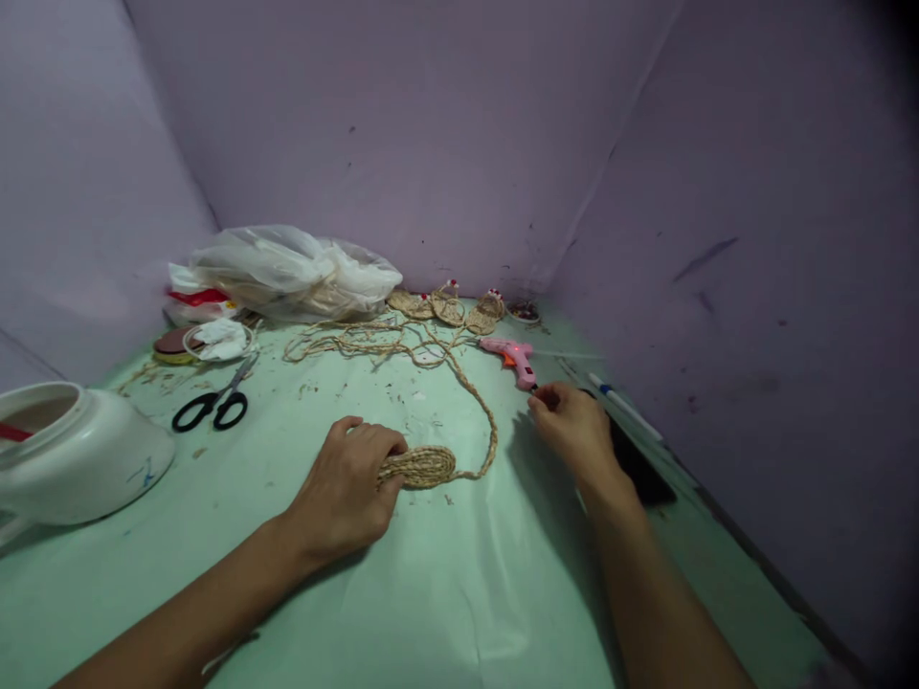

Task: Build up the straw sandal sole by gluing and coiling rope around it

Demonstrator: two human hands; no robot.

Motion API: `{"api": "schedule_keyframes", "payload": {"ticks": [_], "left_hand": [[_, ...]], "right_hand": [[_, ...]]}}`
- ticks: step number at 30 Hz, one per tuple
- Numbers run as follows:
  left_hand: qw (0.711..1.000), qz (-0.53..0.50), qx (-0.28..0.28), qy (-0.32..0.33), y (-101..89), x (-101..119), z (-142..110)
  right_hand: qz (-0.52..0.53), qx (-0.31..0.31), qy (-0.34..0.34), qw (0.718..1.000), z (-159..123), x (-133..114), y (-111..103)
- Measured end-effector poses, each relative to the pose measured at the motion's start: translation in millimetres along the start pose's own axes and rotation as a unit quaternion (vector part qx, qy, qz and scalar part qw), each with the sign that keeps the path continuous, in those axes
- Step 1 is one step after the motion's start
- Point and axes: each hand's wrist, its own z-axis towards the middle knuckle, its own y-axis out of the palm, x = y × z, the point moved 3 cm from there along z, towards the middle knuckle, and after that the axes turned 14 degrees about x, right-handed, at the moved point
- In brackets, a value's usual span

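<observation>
My left hand (355, 483) is closed around one end of a flat oval coil of braided straw rope (427, 466), low over the green tabletop. From the coil's right end the loose braid (490, 421) curves up and back to a tangle of rope (345, 340). A pink glue gun (513, 356) with a lit red light lies beyond my right hand (574, 426). The fingers of that hand are pinched together by the base of the gun's handle, where a dark cord shows. What they hold there, if anything, is hidden.
Black-handled scissors (215, 402) and a white pot (93, 450) are on the left. At the back lie a plastic bag (287, 273) and small woven straw slippers (449, 306). A dark flat object (638, 459) and a pen (628, 410) sit beside the right wall (775, 287).
</observation>
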Motion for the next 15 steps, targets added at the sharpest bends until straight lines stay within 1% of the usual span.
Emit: {"api": "schedule_keyframes", "payload": {"ticks": [3, 6, 10, 12, 15], "left_hand": [[0.997, -0.040, -0.034, -0.064, -0.6, 2, 0], [0.990, -0.054, -0.066, -0.117, 0.4, 5, -1], [0.986, -0.062, -0.089, -0.128, 2.4, 7, -3], [0.982, -0.076, -0.093, -0.144, 3.4, 5, -3], [0.966, -0.130, -0.070, -0.212, 2.0, -3, -1]], "right_hand": [[0.004, -0.011, -0.007, 1.000, 7, 2, 6], [-0.003, -0.041, -0.005, 0.999, 24, 0, 15], [-0.009, -0.109, 0.017, 0.994, 56, -8, 36], [0.006, -0.137, 0.036, 0.990, 70, -13, 46], [0.067, -0.160, 0.054, 0.983, 84, -21, 56]]}}
